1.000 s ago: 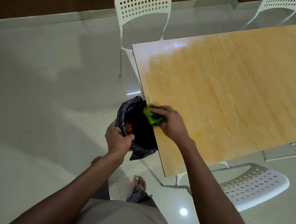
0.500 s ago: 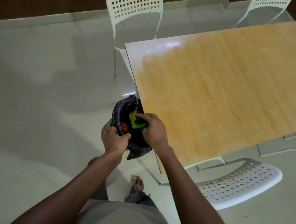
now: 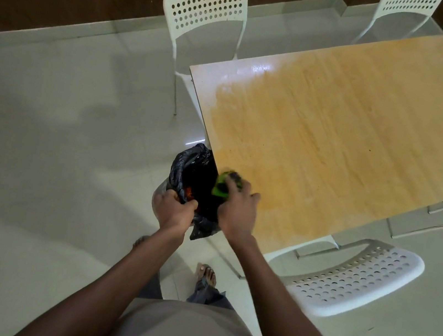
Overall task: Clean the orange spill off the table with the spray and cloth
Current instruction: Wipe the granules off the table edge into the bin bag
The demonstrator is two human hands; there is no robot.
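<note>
My right hand [image 3: 237, 208] grips a green cloth [image 3: 221, 186] at the near left edge of the wooden table [image 3: 352, 124]; the hand is blurred. Just left of the table edge hangs a black bin bag [image 3: 194, 169], and my left hand [image 3: 174, 208] holds its rim open. Something orange-red [image 3: 189, 191] lies inside the bag. An orange smear [image 3: 275, 202] covers the tabletop beside my right hand. No spray bottle is in view.
One white perforated chair [image 3: 208, 6] stands at the table's far left end, another [image 3: 357, 276] at the near side to my right, a third [image 3: 405, 8] at the back. My feet [image 3: 206, 274] stand on the pale tiled floor below the bag.
My right hand with the green cloth has moved from over the bag's mouth back to the table edge. My left hand keeps its hold on the bag rim.
</note>
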